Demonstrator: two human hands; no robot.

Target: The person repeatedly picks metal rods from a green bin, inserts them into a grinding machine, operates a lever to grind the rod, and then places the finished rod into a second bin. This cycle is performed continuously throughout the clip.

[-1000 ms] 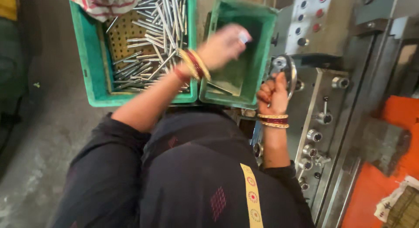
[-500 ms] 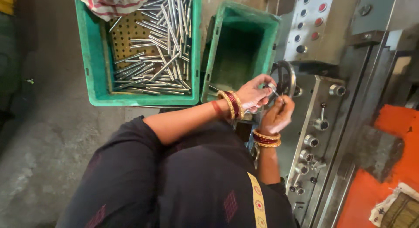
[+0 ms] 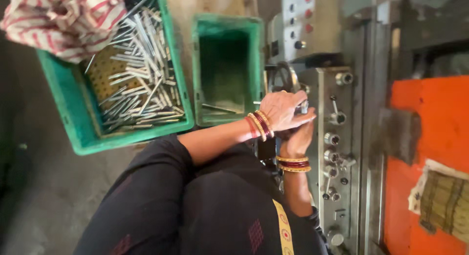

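My left hand (image 3: 283, 111), with red and gold bangles at the wrist, reaches across my body and lies on top of my right hand (image 3: 297, 138). Its fingertips pinch a small shiny metal piece (image 3: 304, 107) at the front of a grey machine panel (image 3: 337, 152). My right hand is curled under it and mostly hidden, so I cannot see what it holds. A dark metal ring handle (image 3: 286, 77) sits just above both hands. Left of them stands a narrow green bin (image 3: 227, 25) with a few metal rods (image 3: 217, 108) at its bottom.
A wider green crate (image 3: 80, 135) at the left holds several silver metal rods (image 3: 139, 86), with a red-striped cloth (image 3: 63, 20) draped over its corner. The machine panel carries knobs and buttons (image 3: 305, 28). An orange machine surface (image 3: 430, 138) lies at the right.
My left hand swung from above the narrow green bin over to the machine and settled on my right hand. The view has shifted to the right.
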